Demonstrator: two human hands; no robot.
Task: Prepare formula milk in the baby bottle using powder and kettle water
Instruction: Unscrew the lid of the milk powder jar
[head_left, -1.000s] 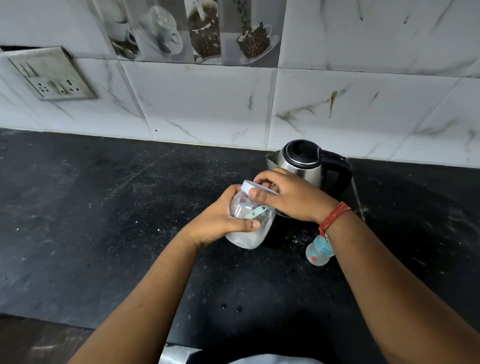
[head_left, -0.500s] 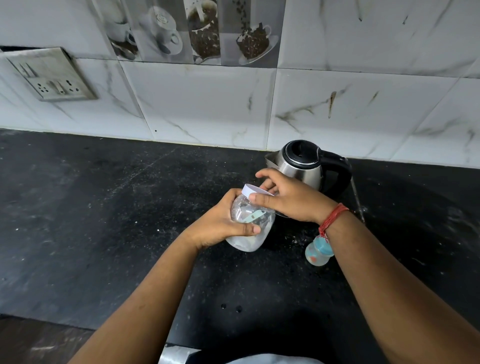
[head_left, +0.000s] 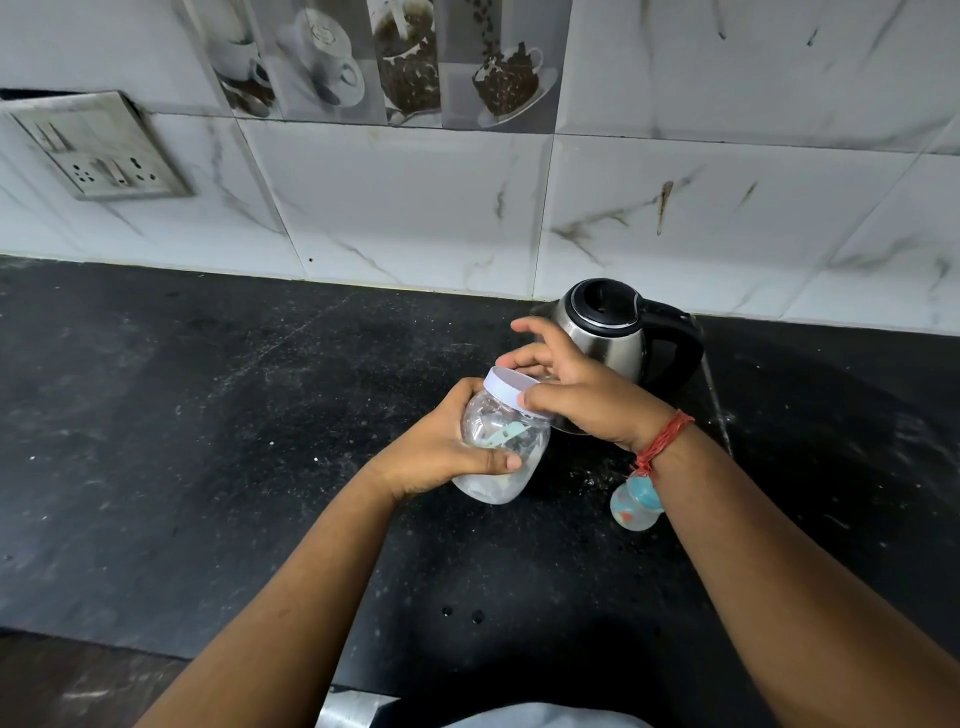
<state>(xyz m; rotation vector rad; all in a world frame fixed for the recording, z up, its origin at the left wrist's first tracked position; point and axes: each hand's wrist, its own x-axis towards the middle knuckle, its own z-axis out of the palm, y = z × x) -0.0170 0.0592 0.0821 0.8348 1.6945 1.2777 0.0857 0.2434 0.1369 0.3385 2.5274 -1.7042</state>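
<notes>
Here, hands (head_left: 441, 449) twist round clear jar (head_left: 501, 452).

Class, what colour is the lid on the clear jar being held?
White lid, shown best in the head view.

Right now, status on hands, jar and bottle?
Left hand grips powder jar; right hand pinches its white lid, still seated. Baby bottle waits beside right wrist. Kettle behind, nothing blocking.

We find broad bare counter (head_left: 182, 441) left; right, kettle (head_left: 618, 332) far and baby bottle (head_left: 636, 506) near obstruct, the gap between seemingly narrow, partly hidden by the forearm.
</notes>
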